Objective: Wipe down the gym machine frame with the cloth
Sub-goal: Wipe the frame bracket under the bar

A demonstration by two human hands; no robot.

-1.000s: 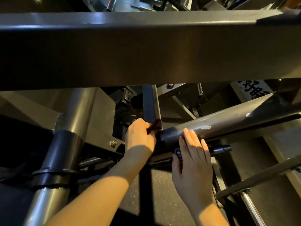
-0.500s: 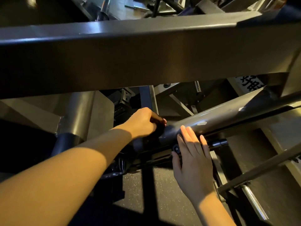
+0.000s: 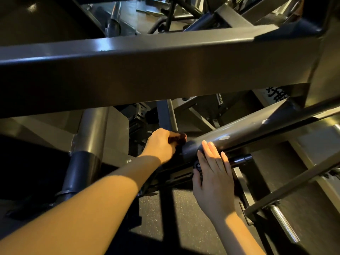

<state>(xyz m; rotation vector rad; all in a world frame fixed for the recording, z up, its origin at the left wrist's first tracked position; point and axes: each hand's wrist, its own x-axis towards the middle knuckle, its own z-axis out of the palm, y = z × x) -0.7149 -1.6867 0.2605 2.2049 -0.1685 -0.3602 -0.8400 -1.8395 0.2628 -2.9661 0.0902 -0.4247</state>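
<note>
Nearest, speckled rubber floor point(image 3: 184, 221) shows between two bare forearms, and a chrome bar point(image 3: 284, 224) lies at near right. The right hand point(image 3: 214, 175) lies flat, its fingers point(image 3: 211, 151) straight and released, resting on the low end of a slanted round tube point(image 3: 244, 135) of the gym machine frame point(image 3: 316, 76). Just left of it, the left hand point(image 3: 161, 145) has its fingers point(image 3: 173, 138) clenched round a dark cloth point(image 3: 181, 138). Only a small bunch of the cloth shows, pressed at that tube's lower end. At left stands an upright post point(image 3: 92, 129) with a black collar point(image 3: 81, 172). Farther off, a wide rectangular beam point(image 3: 165, 70) crosses the view, with more frame members beyond it.
</note>
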